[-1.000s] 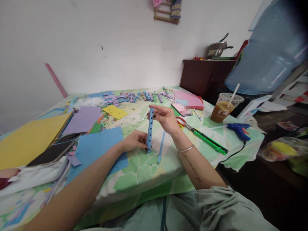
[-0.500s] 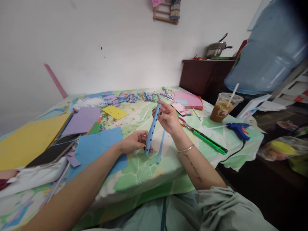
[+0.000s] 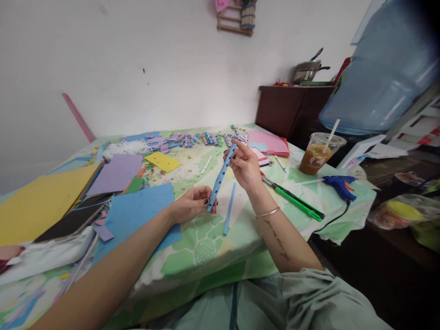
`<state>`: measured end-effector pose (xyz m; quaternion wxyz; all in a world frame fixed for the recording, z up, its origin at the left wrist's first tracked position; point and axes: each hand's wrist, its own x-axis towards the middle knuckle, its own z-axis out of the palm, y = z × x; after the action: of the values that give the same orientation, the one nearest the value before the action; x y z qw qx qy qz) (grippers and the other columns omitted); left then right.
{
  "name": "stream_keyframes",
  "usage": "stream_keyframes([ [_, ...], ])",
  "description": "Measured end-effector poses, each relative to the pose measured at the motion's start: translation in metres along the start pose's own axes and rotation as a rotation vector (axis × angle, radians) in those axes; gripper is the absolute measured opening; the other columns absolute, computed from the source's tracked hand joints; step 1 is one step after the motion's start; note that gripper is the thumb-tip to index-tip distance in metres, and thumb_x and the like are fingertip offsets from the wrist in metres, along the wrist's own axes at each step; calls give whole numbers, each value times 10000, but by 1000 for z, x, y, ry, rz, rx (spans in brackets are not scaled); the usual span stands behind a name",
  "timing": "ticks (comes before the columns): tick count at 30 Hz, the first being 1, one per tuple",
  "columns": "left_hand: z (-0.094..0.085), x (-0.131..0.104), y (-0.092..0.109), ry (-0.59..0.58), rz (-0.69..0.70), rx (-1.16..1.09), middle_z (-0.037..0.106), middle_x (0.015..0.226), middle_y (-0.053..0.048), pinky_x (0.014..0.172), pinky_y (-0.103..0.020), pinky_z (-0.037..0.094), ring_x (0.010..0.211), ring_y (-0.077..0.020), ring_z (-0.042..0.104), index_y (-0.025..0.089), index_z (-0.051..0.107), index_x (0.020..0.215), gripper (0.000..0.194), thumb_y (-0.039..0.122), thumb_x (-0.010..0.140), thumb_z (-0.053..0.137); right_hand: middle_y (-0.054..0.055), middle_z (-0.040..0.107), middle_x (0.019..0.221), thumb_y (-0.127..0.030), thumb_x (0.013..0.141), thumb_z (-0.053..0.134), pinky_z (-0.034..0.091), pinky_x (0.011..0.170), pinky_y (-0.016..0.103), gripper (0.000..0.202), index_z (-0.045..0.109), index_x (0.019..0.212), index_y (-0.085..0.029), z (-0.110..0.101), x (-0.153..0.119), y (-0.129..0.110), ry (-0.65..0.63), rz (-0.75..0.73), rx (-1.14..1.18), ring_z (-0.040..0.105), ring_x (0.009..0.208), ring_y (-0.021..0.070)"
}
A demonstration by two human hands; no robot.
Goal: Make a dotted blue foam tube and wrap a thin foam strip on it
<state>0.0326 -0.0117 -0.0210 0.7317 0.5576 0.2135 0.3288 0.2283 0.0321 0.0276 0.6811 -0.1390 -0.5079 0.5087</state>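
A narrow blue paper strip with black dots [image 3: 220, 179] is held slanted above the table, its upper end leaning right. My left hand [image 3: 195, 203] pinches the lower end between thumb and fingers. Near the top, my right hand [image 3: 245, 166] grips the same strip with its fingertips. Below and to the right of it, a plain blue strip [image 3: 230, 208] lies on the flowered tablecloth [image 3: 206, 250]. A sheet of blue paper [image 3: 137, 211] rests beneath and beside my left forearm.
A green cutter [image 3: 299, 202], a blue glue gun [image 3: 338, 187] and a cup of brown drink [image 3: 318, 156] are on the right. Yellow paper [image 3: 44, 197], purple paper [image 3: 117, 173] and white shreds [image 3: 125, 148] lie left. Curled paper pieces [image 3: 206, 139] line the back.
Both hands have shifted slightly; the right hand moved a little to the right, and the dotted strip now leans further to the right. Both hands still hold it.
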Motion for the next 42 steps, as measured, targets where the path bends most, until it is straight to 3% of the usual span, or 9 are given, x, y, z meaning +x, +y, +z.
stream_keyframes([
  [5, 1, 4, -2, 126, 53, 61, 688, 753, -33, 675, -233, 513, 645, -109, 653, 136, 521, 767, 332, 224, 662, 823, -6, 733, 854, -171, 626, 720, 556, 777, 372, 379, 699, 991, -270, 0, 0, 0, 88, 7, -26, 676, 874, 207],
  [12, 2, 5, -1, 245, 23, 176, 741, 753, -56, 751, -310, 536, 703, -171, 707, 134, 566, 776, 302, 204, 635, 823, -13, 742, 783, -189, 605, 760, 563, 756, 359, 378, 716, 973, -260, -1, 0, -1, 97, 16, -38, 694, 767, 191],
  [16, 3, 5, 2, 276, 30, 256, 755, 790, -69, 764, -344, 541, 719, -190, 712, 145, 609, 928, 347, 221, 654, 807, -12, 741, 798, -204, 598, 765, 559, 752, 360, 387, 715, 977, -262, -3, 0, 1, 128, 18, -67, 692, 781, 195],
  [23, 5, 3, 2, 267, 64, 413, 743, 818, -76, 764, -342, 546, 748, -197, 694, 125, 713, 867, 239, 299, 706, 745, -23, 720, 744, -174, 600, 755, 543, 709, 317, 384, 728, 973, -259, -7, 1, 5, 148, -2, -83, 681, 751, 177],
  [27, 9, 4, 1, 271, 115, 546, 728, 846, -67, 777, -338, 537, 774, -194, 677, 134, 709, 898, 224, 319, 779, 670, -45, 706, 715, -132, 612, 747, 544, 710, 285, 364, 738, 949, -269, -9, 2, 7, 137, -41, -42, 667, 688, 137],
  [31, 15, 6, -2, 286, 183, 703, 707, 848, -68, 776, -329, 532, 791, -194, 662, 140, 692, 919, 209, 295, 832, 582, -27, 718, 752, -166, 605, 752, 551, 718, 311, 371, 732, 963, -262, -9, 2, 8, 176, -36, -76, 670, 723, 159],
  [33, 18, 7, -4, 353, 234, 804, 693, 873, -75, 805, -345, 519, 832, -210, 645, 153, 695, 922, 193, 272, 825, 580, -16, 720, 764, -188, 605, 751, 551, 720, 328, 380, 727, 978, -258, -8, 3, 8, 198, -22, -108, 674, 752, 176],
  [38, 24, 8, -5, 660, 389, 1052, 615, 986, -95, 918, -415, 439, 948, -253, 571, 186, 697, 1009, 237, 235, 789, 620, -21, 707, 733, -187, 586, 756, 544, 703, 318, 379, 734, 959, -256, -5, 2, 10, 210, -21, -100, 678, 749, 178],
  [42, 26, 6, -5, 691, 419, 1164, 635, 915, -67, 848, -381, 474, 822, -222, 605, 201, 690, 986, 224, 191, 769, 636, -16, 700, 734, -207, 589, 754, 542, 700, 320, 400, 731, 986, -254, -4, 1, 12, 229, -25, -128, 680, 779, 190],
])
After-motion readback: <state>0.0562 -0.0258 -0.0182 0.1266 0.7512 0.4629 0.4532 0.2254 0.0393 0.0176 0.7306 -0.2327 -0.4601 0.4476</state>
